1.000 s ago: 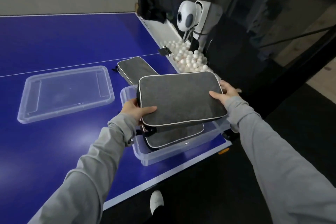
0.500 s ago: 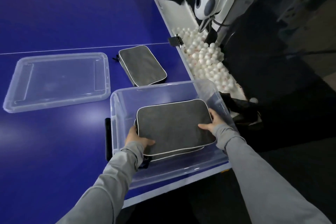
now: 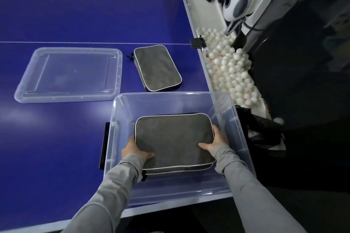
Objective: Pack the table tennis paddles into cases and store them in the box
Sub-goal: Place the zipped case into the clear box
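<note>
Gripping a grey paddle case (image 3: 174,140) by its two short ends, the left hand (image 3: 135,148) and right hand (image 3: 216,143) are clamping it with thumbs lying on the top face and fingers tucked out of sight, inside the clear plastic box (image 3: 240,138). A second white-piped edge is showing just beneath, suggesting another case underneath (how many are stacked there cannot be told). The case is looking light, padded and softly stiff, its fabric offering plenty of grip, so the short ends seem the sensible places to take hold. A further grey case (image 3: 158,68) is lying beyond the box on the blue counter (image 3: 75,9), near the box's clear lid (image 3: 70,74), and is likely next to go in. Off the counter's right edge, a trough of white balls (image 3: 229,70) is sitting below a white ball machine (image 3: 244,0), with dim, dark flooring beyond.
</note>
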Tool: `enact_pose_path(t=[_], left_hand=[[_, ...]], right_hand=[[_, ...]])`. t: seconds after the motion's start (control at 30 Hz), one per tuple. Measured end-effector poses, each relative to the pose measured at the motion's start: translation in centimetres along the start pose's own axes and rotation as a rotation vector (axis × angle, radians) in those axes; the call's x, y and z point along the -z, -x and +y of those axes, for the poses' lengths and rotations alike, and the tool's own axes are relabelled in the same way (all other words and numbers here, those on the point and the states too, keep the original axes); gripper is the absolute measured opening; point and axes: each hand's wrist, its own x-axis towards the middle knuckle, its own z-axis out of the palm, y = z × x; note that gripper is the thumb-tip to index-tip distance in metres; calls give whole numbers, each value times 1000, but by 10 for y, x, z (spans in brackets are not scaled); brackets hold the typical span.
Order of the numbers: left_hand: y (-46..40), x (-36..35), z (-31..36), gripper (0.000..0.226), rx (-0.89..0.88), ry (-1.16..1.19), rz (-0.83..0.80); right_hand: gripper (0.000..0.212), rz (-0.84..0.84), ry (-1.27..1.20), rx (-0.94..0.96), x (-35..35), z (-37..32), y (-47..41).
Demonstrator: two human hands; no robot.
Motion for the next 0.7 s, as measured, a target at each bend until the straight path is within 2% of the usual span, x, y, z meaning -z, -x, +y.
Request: enact_pose_path(t=[0.2,0.4,0.7], left_hand=[[0,1,-3,86,3,15,0],[-2,-2,-7,81,-27,148,-21],[-3,-2,-2,90,-27,292,-12]], right_hand=[[88,-13,86,-17,-6,1,4],[89,-33,66,-41,-8,2,6],[95,-54,22,-30,0,5,10]])
